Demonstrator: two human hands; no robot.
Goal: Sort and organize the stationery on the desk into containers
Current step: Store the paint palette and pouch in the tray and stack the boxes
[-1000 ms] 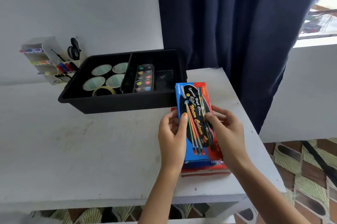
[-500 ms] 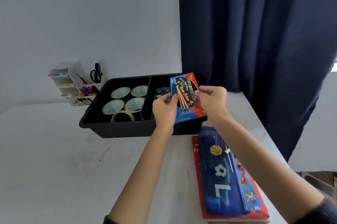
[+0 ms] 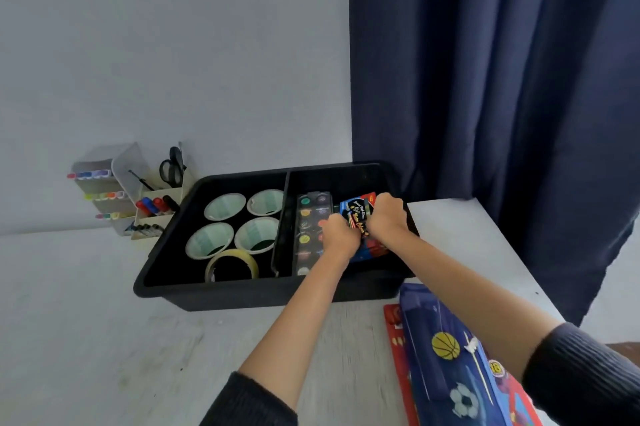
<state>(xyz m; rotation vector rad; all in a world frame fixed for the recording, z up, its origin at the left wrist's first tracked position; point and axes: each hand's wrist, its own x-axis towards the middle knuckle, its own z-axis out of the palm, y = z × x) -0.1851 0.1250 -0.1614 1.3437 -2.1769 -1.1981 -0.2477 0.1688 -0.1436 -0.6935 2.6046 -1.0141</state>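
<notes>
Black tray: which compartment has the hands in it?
The right compartment, beside the paint palette: both left hand and right hand grip the watercolour box there. The left compartment holds paper cups and a tape roll.

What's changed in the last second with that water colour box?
The water colour box went from the desk's near edge forward into the black tray's right compartment, beside the paint palette. The left hand and right hand lowered it there and still hold it. The paper cups and tape roll stayed put.
</notes>
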